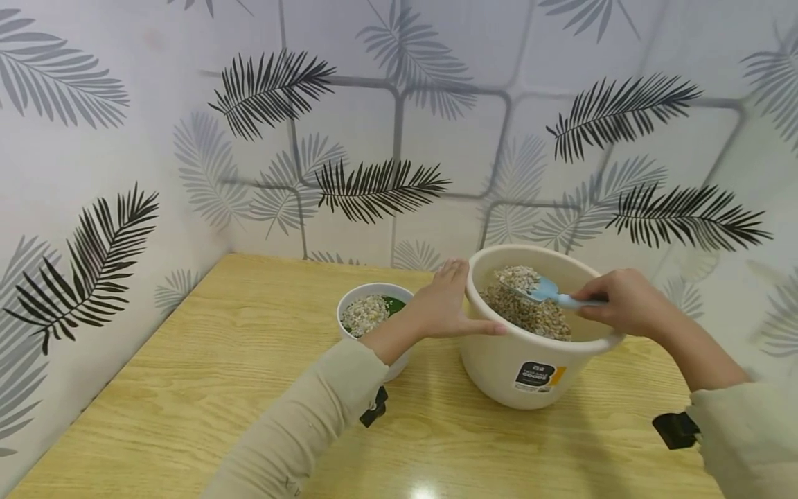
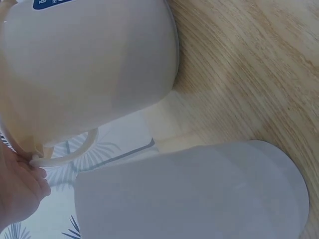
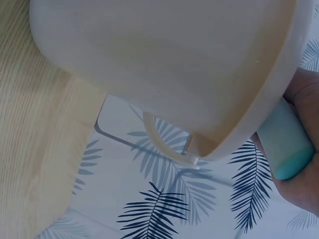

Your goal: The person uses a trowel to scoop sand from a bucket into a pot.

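A cream plastic bucket with a dark label stands on the table at right, partly filled with loose tan, grain-like bits. My left hand grips its left rim, thumb along the front edge; the left wrist view has that hand's fingers at the rim beside the bucket's handle. Over the bucket's mouth, my right hand holds a light blue scoop by its handle. Paler bits fill the scoop. Fingers wrap the scoop's teal-ended handle in the right wrist view.
Left of the bucket is a white container with similar pale bits and something green inside, partly behind my left forearm. The wood-grain table meets a leaf-patterned wall at the back. Dark wrist mounts sit under both sleeves.
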Available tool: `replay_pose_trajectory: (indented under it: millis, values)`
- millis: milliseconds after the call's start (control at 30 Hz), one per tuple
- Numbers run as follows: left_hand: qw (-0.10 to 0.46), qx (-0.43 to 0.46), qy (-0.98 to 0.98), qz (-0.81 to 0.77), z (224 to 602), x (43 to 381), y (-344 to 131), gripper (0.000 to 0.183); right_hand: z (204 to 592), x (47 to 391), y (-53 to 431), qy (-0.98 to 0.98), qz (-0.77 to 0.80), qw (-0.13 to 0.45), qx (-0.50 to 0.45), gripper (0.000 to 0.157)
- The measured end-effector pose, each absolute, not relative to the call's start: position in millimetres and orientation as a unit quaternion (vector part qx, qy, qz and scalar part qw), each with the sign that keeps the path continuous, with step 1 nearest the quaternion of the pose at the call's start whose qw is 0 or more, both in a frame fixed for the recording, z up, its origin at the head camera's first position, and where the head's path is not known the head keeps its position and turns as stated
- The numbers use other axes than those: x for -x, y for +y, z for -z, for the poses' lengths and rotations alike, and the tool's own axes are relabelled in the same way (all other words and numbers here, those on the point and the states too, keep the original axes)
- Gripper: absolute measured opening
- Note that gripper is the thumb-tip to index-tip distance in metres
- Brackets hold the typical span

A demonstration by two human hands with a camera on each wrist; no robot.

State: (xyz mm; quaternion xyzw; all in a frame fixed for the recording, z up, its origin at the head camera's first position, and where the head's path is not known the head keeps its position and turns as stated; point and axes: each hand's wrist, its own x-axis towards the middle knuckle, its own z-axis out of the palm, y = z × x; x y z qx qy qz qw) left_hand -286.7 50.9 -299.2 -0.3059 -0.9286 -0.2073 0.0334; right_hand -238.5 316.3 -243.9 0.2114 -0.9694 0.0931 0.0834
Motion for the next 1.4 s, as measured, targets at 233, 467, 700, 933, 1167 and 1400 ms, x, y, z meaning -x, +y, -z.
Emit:
replay_pose_trajectory:
  millis: [233,467,700,933,1167,1400]
  values:
    - [0.038,0.307,-0.929,0.203,301.4,285.1,47.8,0.118,244.7,232.5,316.2,-0.97,-0.109,0.074,-0.204,0.017]
    - [0.043,0.306,-0.925,0.219,305.1,283.2,37.9,0.115,245.9,226.9,318.3,-0.967,-0.108,0.083,-0.214,0.016]
    - [0.029,0.298,-0.93,0.212,307.8,281.9,23.3,0.119,245.3,222.9,319.5,-0.968,-0.103,0.088,-0.209,0.016]
    - [0.032,0.298,-0.93,0.212,309.4,280.9,12.9,0.118,246.4,220.0,321.3,-0.97,-0.107,0.089,-0.2,0.016]
    - [0.029,0.301,-0.931,0.205,309.9,277.8,1.2,0.116,247.3,219.7,321.9,-0.971,-0.106,0.084,-0.195,0.017]
    - [0.023,0.291,-0.933,0.209,312.4,277.0,-12.7,0.115,242.9,218.9,320.8,-0.97,-0.1,0.096,-0.2,0.018]
